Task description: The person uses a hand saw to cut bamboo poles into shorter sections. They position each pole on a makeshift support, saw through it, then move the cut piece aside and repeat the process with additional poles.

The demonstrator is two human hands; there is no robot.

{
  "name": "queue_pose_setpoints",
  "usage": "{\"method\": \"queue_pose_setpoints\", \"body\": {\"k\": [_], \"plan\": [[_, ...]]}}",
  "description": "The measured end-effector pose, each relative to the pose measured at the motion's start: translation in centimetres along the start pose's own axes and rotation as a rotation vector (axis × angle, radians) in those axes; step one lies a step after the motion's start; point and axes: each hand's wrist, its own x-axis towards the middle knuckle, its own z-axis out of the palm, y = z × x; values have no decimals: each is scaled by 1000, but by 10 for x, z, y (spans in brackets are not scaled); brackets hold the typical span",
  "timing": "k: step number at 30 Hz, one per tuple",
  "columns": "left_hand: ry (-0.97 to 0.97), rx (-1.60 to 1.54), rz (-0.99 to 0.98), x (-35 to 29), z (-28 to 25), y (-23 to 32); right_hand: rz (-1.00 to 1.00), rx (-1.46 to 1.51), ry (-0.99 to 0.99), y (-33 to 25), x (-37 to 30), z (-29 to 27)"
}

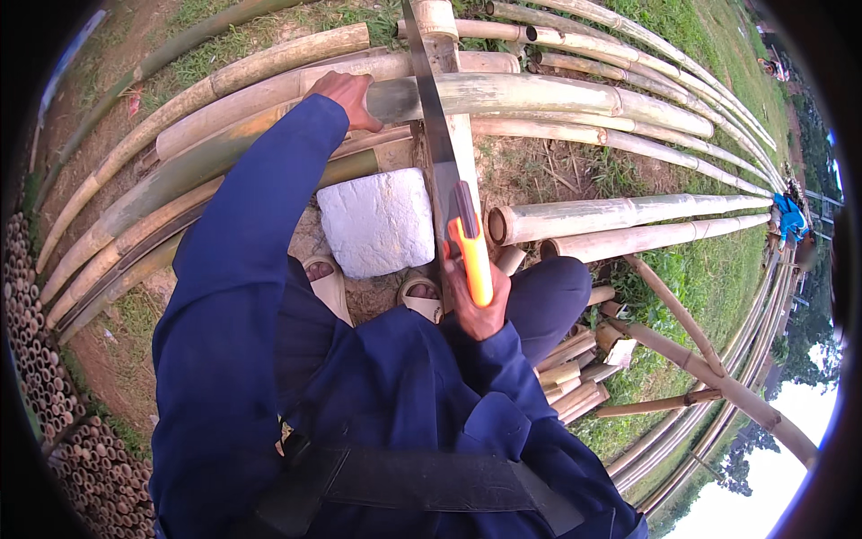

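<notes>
My right hand grips the orange handle of a handsaw, whose dark blade points away from me. The blade crosses a thick green-grey bamboo pole lying crosswise in front of me; how deep it sits in the bamboo I cannot tell. Just left of the blade, my left hand is closed over the same pole, its fingers partly hidden. Under the pole runs a wooden beam, pointing away from me. Between my feet and the poles sits a whitish square block.
More bamboo poles lie left and far right. Two pale poles end near my right knee, above short bamboo offcuts. Stacked bamboo lines the lower left. Slanting poles stand at right; a person in blue is far off.
</notes>
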Motion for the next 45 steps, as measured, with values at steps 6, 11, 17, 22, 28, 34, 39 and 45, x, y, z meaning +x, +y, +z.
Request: {"method": "queue_pose_setpoints", "body": {"k": [6, 11, 17, 22, 28, 34, 39, 45], "plan": [[72, -29, -11, -7, 3, 5, -105, -241, -29, 10, -22, -23], [-55, -36, -27, 5, -19, 4, -94, -126, -35, -2, 72, 2], [252, 151, 8, -24, 20, 21, -169, -175, -56, 12, 61, -1], [109, 114, -56, -20, 0, 25, -105, -161, -83, 8, 65, -3], [299, 145, -3, -27, 22, 22, -186, -92, -38, 29, 48, 13], [254, 131, -41, -18, 14, 20, -140, -69, -17, 21, 52, 16], [190, 172, -30, -14, 8, 21, -115, -114, -28, 24, 46, 18], [178, 166, -33, -16, 16, 19, -118, -205, 20, 5, -56, -10]]}}
